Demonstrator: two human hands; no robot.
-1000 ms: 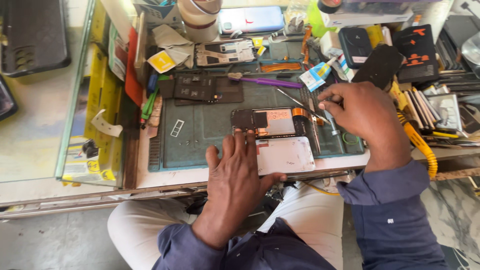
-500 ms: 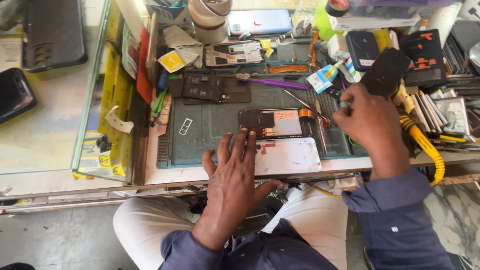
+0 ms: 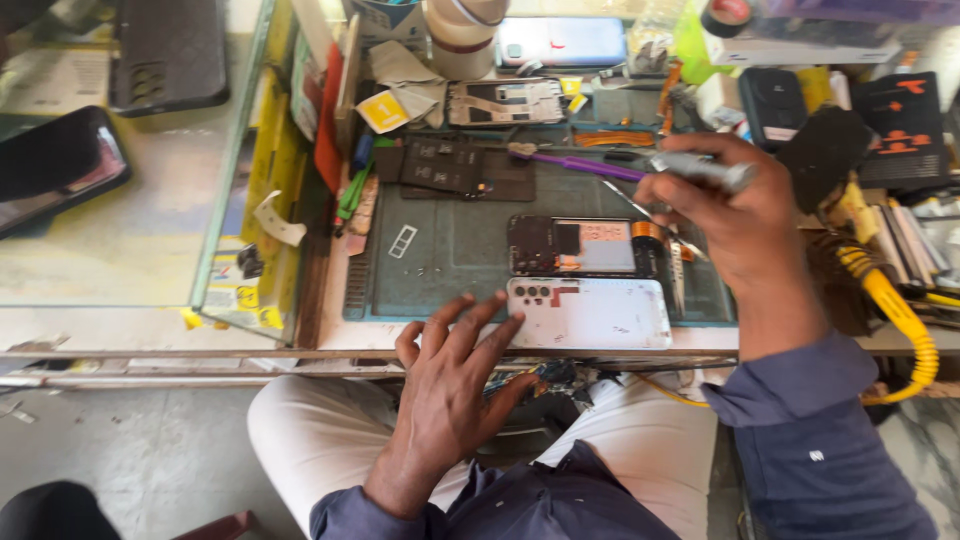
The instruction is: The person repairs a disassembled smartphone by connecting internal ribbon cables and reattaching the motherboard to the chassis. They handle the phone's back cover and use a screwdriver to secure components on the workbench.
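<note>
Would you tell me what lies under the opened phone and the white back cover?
Both the opened phone and white back cover lie on a grey-green work mat. What the mat carries directly beneath them is covered.

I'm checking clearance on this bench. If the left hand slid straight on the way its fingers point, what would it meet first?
The left hand points up and right, so its fingertips would likely first meet the white phone back cover, already at or nearly touching its camera end.
</note>
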